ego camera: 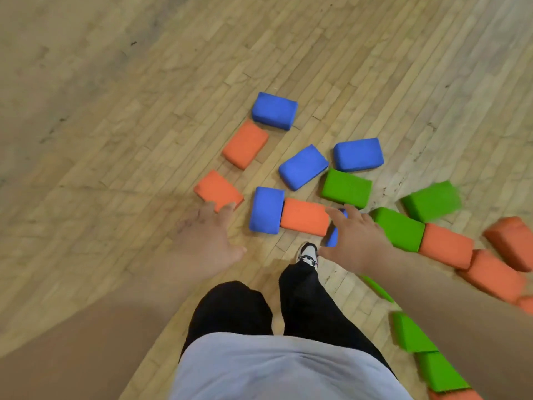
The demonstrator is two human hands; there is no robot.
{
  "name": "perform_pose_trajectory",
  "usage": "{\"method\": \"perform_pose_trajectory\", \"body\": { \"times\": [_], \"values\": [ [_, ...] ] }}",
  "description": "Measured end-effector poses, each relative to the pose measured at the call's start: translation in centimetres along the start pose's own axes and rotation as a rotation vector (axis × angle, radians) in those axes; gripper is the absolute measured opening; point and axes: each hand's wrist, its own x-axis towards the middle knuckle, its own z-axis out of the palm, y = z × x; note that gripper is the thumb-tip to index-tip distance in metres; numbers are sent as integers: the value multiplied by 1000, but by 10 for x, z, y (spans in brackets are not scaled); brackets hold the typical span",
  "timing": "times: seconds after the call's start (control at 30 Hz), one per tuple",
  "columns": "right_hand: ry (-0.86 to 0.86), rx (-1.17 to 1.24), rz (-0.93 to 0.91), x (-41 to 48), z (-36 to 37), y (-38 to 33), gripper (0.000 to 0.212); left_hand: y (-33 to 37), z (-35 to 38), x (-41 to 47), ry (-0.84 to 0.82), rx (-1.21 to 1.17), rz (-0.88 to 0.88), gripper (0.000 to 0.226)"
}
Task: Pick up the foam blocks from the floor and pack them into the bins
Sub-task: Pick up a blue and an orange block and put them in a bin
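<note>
Foam blocks [302,167]: blue, orange and green, brick-shaped, lying loose on the wooden floor [115,116] ahead of the person's feet. None are stacked; several touch end to end.

Handling, as judged: light, soft and squashy with a matt skin, so unlikely to slip or break. One hand across the short width should serve, or two blocks pressed together between both palms.

Left hand [207,235]: open, fingers spread, tips at the near edge of an orange block [216,189]; contact cannot be told.

Right hand [356,238]: open, fingers spread over a covered blue block [333,237], gripping nothing that shows.

Between the hands: a second blue block [266,210] butted against a long orange block [304,216].

Hidden or unclear:
- Most of the covered blue block lies beneath the right hand, just beside a shoe [309,252].
- A green sliver shows behind the right forearm.
- The outer row of orange and green blocks to the right is blurred and cut off.
- The bins are not in view, so the carry cannot be judged.
</note>
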Motion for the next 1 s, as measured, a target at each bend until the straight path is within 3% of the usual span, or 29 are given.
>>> {"method": "perform_pose_trajectory", "body": {
  "times": [0.27,0.4,0.67,0.83,1.0],
  "values": [
    [-171,-102,-38,210,38,5,109,7,39,193,-90,-14,37,99],
    [-213,-99,10,331,108,18,117,2,104,335,-154,25,88,103],
    [-345,-150,-1,541,292,42,143,-1,281,569,-98,100,192,117],
    [-232,-171,-54,566,365,65,150,-6,376,595,-112,151,213,135],
    [-287,-222,-15,560,354,62,149,-2,361,578,7,244,225,130]
  ]
}}
